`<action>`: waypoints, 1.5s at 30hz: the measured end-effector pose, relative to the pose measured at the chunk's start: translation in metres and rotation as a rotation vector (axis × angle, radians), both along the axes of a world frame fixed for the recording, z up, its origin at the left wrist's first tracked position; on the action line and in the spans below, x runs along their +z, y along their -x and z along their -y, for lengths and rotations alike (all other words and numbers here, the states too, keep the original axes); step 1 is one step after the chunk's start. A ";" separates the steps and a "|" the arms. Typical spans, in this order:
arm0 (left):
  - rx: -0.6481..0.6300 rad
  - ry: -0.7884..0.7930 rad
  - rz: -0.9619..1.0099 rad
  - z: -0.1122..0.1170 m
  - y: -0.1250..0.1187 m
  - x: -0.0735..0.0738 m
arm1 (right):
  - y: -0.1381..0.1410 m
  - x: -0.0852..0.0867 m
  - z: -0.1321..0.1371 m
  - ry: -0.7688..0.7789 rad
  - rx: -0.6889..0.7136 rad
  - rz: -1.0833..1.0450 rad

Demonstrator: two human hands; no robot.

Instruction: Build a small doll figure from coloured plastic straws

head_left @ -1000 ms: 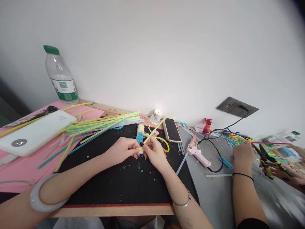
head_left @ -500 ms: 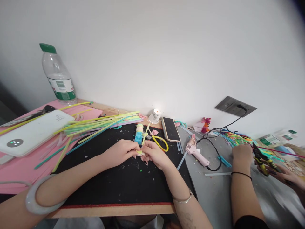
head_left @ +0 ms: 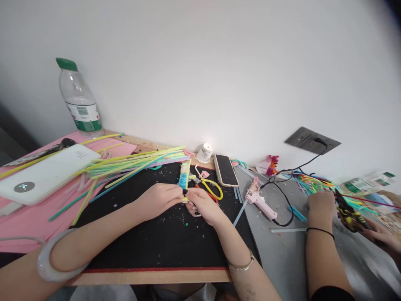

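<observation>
My left hand (head_left: 163, 201) and my right hand (head_left: 203, 205) meet over the black mat (head_left: 150, 246), fingers pinched together. Between the fingertips of both is a yellow pipe cleaner (head_left: 188, 170), its free end pointing up and away. Just beyond the fingers stands or lies a small bundle wound in cream and blue pipe cleaner (head_left: 183, 180); I cannot tell whether it is touched. To the right of it lie pliers (head_left: 213, 188) with yellow and red handles, partly behind my right hand. The short end of the strip is mostly hidden by the fingers.
Pipe cleaners (head_left: 138, 162), a power bank (head_left: 46, 173) and a bottle (head_left: 82, 102) are on the left. A paper cup (head_left: 204, 153), phone (head_left: 226, 170) and corded glue gun (head_left: 260, 200) lie ahead and right. At far right, another person's hands (head_left: 321, 207) hold pliers (head_left: 347, 211).
The yellow pipe cleaner's free end has swung left and now overlaps the wound bundle. My right fingers have shifted their pinch, and more of the pliers' red handle shows.
</observation>
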State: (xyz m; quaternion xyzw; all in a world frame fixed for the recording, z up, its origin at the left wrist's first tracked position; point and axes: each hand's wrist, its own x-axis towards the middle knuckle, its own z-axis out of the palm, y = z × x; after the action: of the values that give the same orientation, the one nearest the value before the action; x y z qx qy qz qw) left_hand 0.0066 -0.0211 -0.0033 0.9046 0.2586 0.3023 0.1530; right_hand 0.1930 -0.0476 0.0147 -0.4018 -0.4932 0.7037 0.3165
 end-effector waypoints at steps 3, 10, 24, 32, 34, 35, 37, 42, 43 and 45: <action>-0.004 0.082 0.060 0.000 -0.001 0.002 | 0.004 0.000 0.000 -0.035 -0.058 -0.005; 0.111 0.743 0.232 0.002 -0.010 0.014 | 0.003 -0.013 -0.004 -0.255 -0.242 0.137; -0.003 0.890 0.247 -0.003 -0.006 0.014 | 0.001 -0.010 -0.003 -0.459 -0.097 0.279; 0.018 0.738 0.171 0.000 -0.006 0.022 | 0.003 -0.009 -0.003 -0.345 -0.142 0.191; 0.017 0.715 0.170 0.001 -0.006 0.025 | 0.005 -0.007 -0.003 -0.317 -0.172 0.177; 0.017 0.703 0.169 0.001 -0.006 0.025 | 0.005 -0.006 -0.003 -0.306 -0.193 0.169; 0.014 0.687 0.166 0.002 -0.007 0.026 | 0.006 -0.004 -0.003 -0.295 -0.230 0.161; 0.024 0.730 0.233 -0.001 -0.007 0.021 | 0.005 -0.006 -0.003 -0.384 -0.317 0.160; 0.022 0.755 0.248 -0.001 -0.008 0.019 | 0.004 -0.007 -0.002 -0.413 -0.331 0.165; 0.012 0.804 0.267 -0.002 -0.008 0.017 | 0.003 -0.007 -0.002 -0.455 -0.344 0.187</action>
State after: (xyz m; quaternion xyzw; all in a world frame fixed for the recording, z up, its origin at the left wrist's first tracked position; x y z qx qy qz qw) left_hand 0.0145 -0.0193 0.0136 0.7244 0.3389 0.2926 0.5241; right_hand 0.1901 -0.0459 0.0073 -0.4615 -0.5899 0.4709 0.4662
